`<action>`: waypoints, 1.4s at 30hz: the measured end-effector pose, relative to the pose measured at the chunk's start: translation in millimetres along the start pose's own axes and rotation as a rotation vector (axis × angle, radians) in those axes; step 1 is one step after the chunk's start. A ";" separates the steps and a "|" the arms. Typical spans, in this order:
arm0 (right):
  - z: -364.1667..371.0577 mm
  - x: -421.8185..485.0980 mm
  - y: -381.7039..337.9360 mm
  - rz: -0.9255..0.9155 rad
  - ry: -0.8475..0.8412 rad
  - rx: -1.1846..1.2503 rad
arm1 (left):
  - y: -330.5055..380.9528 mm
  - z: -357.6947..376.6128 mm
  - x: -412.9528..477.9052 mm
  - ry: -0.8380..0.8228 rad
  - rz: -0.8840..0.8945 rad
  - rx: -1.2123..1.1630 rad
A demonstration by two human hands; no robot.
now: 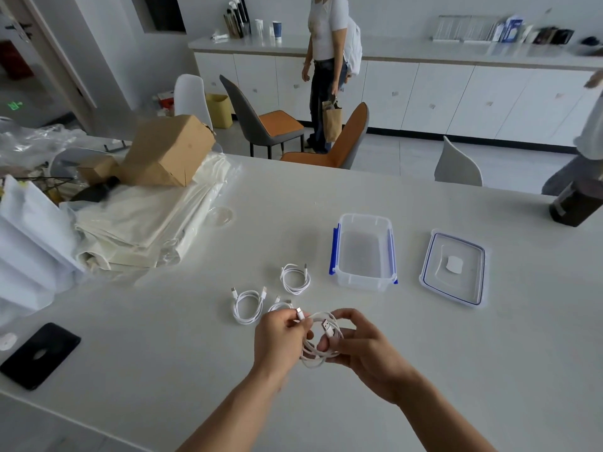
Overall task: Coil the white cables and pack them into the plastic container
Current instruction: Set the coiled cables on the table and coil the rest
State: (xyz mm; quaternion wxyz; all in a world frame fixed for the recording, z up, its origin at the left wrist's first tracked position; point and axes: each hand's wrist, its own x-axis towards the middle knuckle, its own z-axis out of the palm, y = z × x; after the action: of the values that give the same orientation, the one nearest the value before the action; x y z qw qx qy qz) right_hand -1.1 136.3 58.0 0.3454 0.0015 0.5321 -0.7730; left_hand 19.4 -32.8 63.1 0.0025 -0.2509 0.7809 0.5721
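A white cable (318,352), wound into loops, is held above the white table between both hands. My left hand (279,340) pinches one connector end of it. My right hand (362,345) grips the loops, with the other plug lying across its fingers. Coiled white cables lie on the table beyond my hands: one (248,305) to the left, one (295,277) further back, and a third (279,305) partly hidden behind my left hand. The clear plastic container (363,282) with blue clips stands open and empty at the right. Its lid (455,267) lies flat beside it.
Folded cream cloth (146,223) and a cardboard box (169,151) fill the table's left. A black phone (39,355) lies near the front left edge. A dark jar (574,203) stands far right. Chairs (329,141) and a standing person (326,70) are beyond the table.
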 end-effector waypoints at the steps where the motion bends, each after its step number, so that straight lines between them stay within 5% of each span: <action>1: 0.1 -0.4 -1.4 -0.015 -0.035 0.041 | 1.7 -1.6 0.2 -0.003 -0.029 -0.042; 6: 4.8 2.1 0.6 -0.102 0.040 0.164 | 11.2 -10.5 -4.8 -0.069 -0.032 -0.176; 11: 17.4 7.6 -4.7 -0.198 0.256 0.026 | 12.3 -10.0 -8.7 -0.119 -0.167 -0.449; 17: 7.9 6.0 -13.7 -0.232 0.208 -0.165 | 19.4 -8.6 -11.6 -0.133 -0.121 -0.485; 23: 10.3 7.7 -10.8 -0.326 0.461 -0.345 | 22.6 -3.2 -15.5 -0.197 -0.162 -0.598; 32: 28.2 2.8 -21.3 -0.143 0.353 0.085 | 28.9 -10.7 -7.5 -0.246 -0.254 -0.891; 38: 45.3 2.2 -21.1 -0.116 0.215 0.122 | 40.9 -8.1 4.7 0.020 -0.428 -0.759; 42: 44.0 2.8 -28.7 -0.118 0.250 0.078 | 47.8 -19.7 2.2 -0.248 -0.422 -0.903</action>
State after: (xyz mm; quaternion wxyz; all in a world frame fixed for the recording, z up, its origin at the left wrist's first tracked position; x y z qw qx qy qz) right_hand -2.5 104.2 99.7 0.2301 0.0797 0.5395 -0.8060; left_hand 4.2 -40.9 111.9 0.1019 -0.3092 0.3821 0.8649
